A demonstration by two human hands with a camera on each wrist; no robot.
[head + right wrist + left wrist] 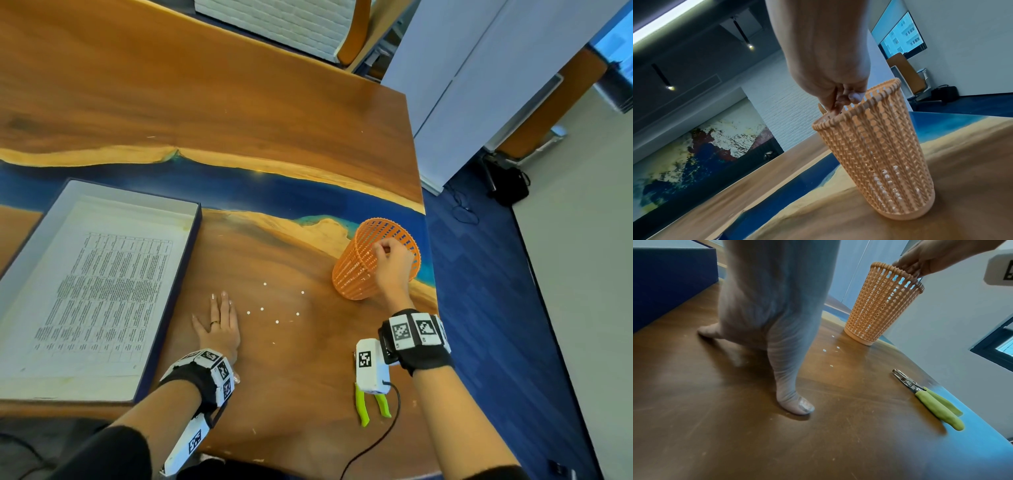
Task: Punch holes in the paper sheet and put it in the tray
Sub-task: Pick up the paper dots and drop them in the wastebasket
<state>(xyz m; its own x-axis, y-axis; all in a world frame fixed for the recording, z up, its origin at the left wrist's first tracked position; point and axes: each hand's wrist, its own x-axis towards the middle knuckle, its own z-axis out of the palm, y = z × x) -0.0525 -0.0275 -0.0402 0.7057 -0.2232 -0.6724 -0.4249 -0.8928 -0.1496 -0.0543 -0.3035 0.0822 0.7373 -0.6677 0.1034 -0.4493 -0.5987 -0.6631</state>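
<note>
The printed paper sheet (102,294) lies flat inside the dark blue tray (171,301) at the left; the tray's wall (670,280) shows in the left wrist view. The green-handled hole punch (363,407) (931,400) lies on the table near the front edge, untouched and partly hidden by the wrist camera. My left hand (219,318) (789,386) rests flat on the table beside the tray, fingers straight. My right hand (388,255) (838,97) hovers over the orange basket's mouth with its fingertips bunched at the rim. I cannot see anything between those fingertips.
The orange mesh basket (356,270) (877,308) (879,162) stands upright near the table's right edge. Several small white paper dots (262,309) (825,350) are scattered on the wood between my hands. The table's right edge drops to a blue carpet.
</note>
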